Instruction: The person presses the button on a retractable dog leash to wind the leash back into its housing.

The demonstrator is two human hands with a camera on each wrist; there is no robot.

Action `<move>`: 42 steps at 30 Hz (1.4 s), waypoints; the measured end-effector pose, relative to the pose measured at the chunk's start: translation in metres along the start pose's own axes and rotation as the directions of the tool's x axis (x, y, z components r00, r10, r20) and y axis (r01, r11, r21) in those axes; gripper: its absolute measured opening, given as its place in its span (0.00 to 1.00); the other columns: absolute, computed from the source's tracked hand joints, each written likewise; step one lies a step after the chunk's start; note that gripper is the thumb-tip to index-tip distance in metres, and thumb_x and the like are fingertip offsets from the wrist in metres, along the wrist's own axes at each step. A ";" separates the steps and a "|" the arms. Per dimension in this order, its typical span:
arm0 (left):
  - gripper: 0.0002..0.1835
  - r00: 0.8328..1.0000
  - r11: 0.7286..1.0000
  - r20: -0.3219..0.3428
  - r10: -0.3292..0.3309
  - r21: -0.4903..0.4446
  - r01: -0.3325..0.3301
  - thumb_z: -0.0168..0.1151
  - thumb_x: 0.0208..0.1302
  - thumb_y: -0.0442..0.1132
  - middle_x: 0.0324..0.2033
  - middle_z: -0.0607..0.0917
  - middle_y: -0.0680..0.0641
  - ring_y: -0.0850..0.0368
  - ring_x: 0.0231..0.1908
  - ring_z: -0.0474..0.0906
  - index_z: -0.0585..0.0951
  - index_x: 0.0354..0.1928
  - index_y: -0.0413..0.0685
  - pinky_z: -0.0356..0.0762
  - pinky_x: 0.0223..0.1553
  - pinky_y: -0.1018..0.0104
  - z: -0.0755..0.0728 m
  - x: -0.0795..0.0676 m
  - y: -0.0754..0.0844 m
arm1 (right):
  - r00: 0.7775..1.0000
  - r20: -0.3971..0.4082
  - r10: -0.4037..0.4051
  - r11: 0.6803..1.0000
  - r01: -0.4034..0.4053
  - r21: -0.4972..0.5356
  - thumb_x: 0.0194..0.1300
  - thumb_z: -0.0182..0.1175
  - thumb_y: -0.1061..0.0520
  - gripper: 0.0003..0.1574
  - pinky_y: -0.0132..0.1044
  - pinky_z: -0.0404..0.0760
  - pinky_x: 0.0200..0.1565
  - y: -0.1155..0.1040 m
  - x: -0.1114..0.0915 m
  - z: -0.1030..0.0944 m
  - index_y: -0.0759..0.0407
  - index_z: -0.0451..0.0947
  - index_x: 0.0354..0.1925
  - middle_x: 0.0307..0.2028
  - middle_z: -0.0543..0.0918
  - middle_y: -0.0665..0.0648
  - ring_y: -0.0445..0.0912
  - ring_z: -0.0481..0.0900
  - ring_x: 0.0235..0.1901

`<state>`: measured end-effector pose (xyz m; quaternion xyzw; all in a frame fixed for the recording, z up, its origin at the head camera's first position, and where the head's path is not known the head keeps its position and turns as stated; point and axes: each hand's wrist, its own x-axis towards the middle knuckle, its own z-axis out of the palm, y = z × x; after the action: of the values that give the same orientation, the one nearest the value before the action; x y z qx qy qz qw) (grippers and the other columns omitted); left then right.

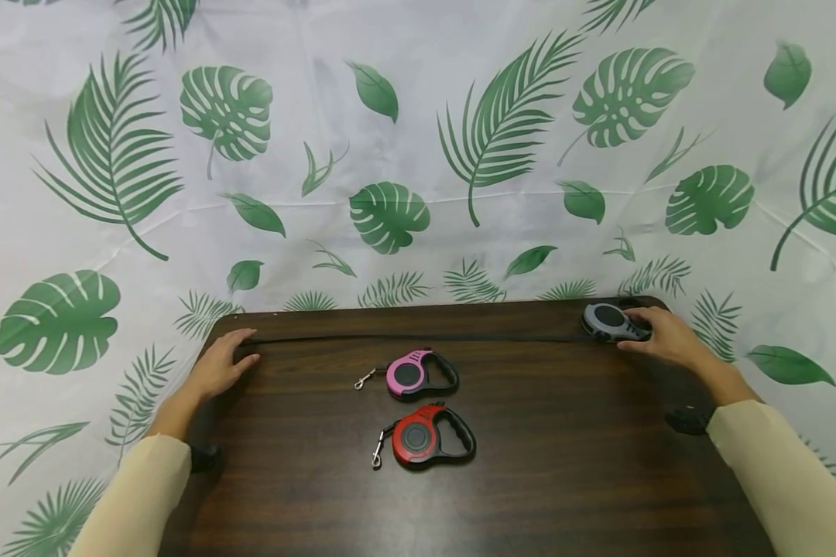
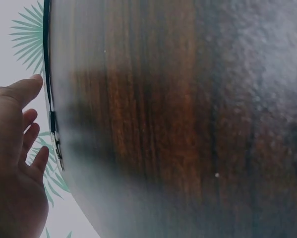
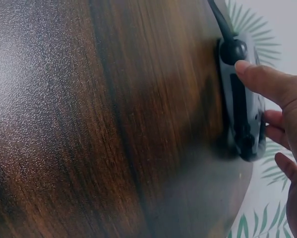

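A grey and black retractable dog leash (image 1: 604,319) lies near the far right corner of the table. My right hand (image 1: 662,336) grips it at the handle end, thumb on one side and fingers on the other; in the right wrist view the thumb tip touches its black end. Its black strap (image 1: 418,337) is drawn out leftward along the table's far edge. My left hand (image 1: 219,366) is at the strap's left end, thumb and fingers spread apart. The left wrist view shows the metal clip (image 2: 58,151) beside those fingers, not gripped.
Mid-table lie a pink retractable leash (image 1: 407,375) and, nearer me, a red one (image 1: 414,439), their metal clips pointing left. The dark wooden table (image 1: 564,464) ends at a white leaf-print cloth (image 1: 306,255) behind and at the sides.
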<state>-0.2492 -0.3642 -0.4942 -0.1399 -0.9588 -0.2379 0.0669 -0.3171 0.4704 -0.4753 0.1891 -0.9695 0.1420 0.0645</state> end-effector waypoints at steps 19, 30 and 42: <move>0.20 0.998 0.999 -0.041 0.037 0.038 -0.036 0.66 0.71 0.29 0.59 0.79 0.22 0.22 0.62 0.73 0.79 0.61 0.26 0.64 0.66 0.28 0.010 0.010 -0.012 | 0.996 0.061 0.066 0.992 -0.059 -0.112 0.60 0.78 0.41 0.54 0.73 0.75 0.53 0.009 -0.005 0.010 0.72 0.71 0.70 0.60 0.79 0.81 0.76 0.78 0.56; 0.09 0.993 0.997 -0.113 0.042 0.073 -0.034 0.73 0.65 0.30 0.44 0.87 0.31 0.27 0.49 0.82 0.90 0.45 0.33 0.75 0.56 0.32 0.009 0.013 -0.017 | 0.996 0.021 0.088 0.990 -0.085 -0.111 0.61 0.78 0.44 0.51 0.63 0.70 0.44 0.007 -0.007 0.015 0.70 0.70 0.70 0.58 0.80 0.81 0.75 0.80 0.53; 0.03 0.991 0.998 -0.135 -0.025 0.061 0.033 0.70 0.68 0.28 0.43 0.88 0.30 0.26 0.50 0.82 0.89 0.40 0.34 0.75 0.55 0.33 0.005 0.011 -0.012 | 0.992 0.024 0.123 0.988 -0.120 -0.100 0.67 0.73 0.51 0.45 0.75 0.60 0.57 0.008 -0.008 0.019 0.69 0.66 0.72 0.60 0.79 0.80 0.76 0.77 0.55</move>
<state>-0.2632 -0.3692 -0.5022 -0.1076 -0.9611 -0.2175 0.1320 -0.3145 0.4746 -0.4971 0.1286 -0.9859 0.0949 0.0503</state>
